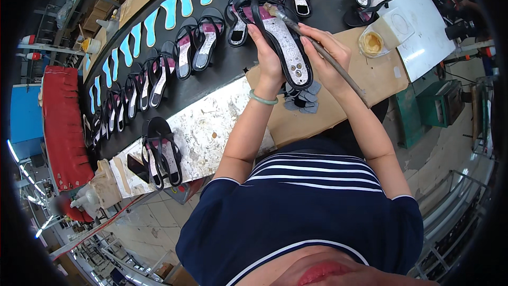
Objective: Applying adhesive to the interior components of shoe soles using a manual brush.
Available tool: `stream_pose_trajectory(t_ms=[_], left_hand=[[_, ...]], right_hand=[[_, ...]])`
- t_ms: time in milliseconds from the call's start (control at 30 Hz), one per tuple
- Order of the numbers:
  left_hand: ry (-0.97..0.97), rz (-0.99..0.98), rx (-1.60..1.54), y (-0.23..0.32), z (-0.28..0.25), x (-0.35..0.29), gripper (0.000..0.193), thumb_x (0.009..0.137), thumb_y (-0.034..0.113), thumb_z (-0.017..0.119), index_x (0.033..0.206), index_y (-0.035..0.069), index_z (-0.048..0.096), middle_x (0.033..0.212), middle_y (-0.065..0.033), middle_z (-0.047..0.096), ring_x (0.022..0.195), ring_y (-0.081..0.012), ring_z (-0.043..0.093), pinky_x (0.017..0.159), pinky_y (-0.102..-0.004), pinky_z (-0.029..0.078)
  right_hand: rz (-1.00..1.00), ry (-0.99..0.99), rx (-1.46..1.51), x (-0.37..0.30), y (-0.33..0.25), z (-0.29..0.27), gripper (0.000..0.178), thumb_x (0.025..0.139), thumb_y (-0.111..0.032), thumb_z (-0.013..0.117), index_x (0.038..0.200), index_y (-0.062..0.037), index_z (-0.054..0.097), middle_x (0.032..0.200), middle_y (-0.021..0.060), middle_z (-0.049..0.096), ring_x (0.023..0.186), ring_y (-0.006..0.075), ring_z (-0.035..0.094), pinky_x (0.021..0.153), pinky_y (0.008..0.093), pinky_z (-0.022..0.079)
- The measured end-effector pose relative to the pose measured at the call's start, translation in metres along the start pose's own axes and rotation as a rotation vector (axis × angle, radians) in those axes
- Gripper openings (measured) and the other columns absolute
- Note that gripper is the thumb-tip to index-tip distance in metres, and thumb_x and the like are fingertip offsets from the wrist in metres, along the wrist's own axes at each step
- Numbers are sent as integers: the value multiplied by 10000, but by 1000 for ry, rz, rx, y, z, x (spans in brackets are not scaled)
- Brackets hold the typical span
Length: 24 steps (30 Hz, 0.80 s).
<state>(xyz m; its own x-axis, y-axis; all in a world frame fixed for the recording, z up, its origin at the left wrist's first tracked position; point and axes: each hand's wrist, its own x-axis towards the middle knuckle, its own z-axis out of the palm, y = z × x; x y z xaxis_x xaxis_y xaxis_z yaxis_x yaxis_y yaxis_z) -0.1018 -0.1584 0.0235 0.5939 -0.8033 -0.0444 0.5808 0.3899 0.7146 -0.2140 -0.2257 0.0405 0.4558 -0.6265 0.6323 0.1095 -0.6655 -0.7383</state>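
Observation:
My left hand (269, 62) grips a black strappy sandal (288, 47) from its left side and holds it up over the bench. The sandal's footbed is white and speckled toward the heel, with a magenta patch under the straps. In my right hand (330, 55) is a long-handled brush (338, 67). Its bristle end, coated in something yellowish, meets the magenta area by the straps. Fingers of my right hand also lie close to the sandal's right edge. Below the heel, a small pile of grey pieces (301, 98) rests on the cardboard (365, 92).
An open tub of yellowish paste (371, 43) stands on the cardboard at right. Rows of similar sandals (209, 39) line the black belt, with light blue insole shapes (168, 10) behind them. A sandal pair (160, 153) and a dark phone-like slab (137, 168) lie on the stained white board (211, 140).

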Motion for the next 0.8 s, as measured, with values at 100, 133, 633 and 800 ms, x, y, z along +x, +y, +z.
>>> stream_pose_trajectory(t_ms=[100,133,633,800], left_hand=[[0,19,-12,-3,-3,0,704,1005,640,205,1243,66,536,1109,-59,628,976,-157,621,850,-311,514],[0,18,-13,-3,-3,0,704,1005,640,205,1243,66,536,1109,-59,628,976,-157,621,850,-311,514],[155,202,127,-15,-15,-13,652,1028,590,212,1322,76,487,1250,-48,561,1150,-171,533,1017,-326,407],[158,308,144,-21,-23,-15,638,1037,559,215,1393,74,427,1314,-52,518,1199,-179,493,1076,-345,343]], right_hand=[[-17,10,-62,-2,-2,2,185,822,-25,705,998,31,708,1004,162,726,869,263,700,770,334,535],[-15,18,-70,-2,-3,2,189,818,-28,710,998,30,707,997,160,726,840,261,694,753,334,533],[-131,105,-231,-7,-22,18,191,806,-62,745,965,35,704,712,98,647,634,220,611,603,320,451],[-196,95,-308,-12,-24,22,200,794,-101,765,949,10,706,755,69,684,639,205,615,630,319,420]])
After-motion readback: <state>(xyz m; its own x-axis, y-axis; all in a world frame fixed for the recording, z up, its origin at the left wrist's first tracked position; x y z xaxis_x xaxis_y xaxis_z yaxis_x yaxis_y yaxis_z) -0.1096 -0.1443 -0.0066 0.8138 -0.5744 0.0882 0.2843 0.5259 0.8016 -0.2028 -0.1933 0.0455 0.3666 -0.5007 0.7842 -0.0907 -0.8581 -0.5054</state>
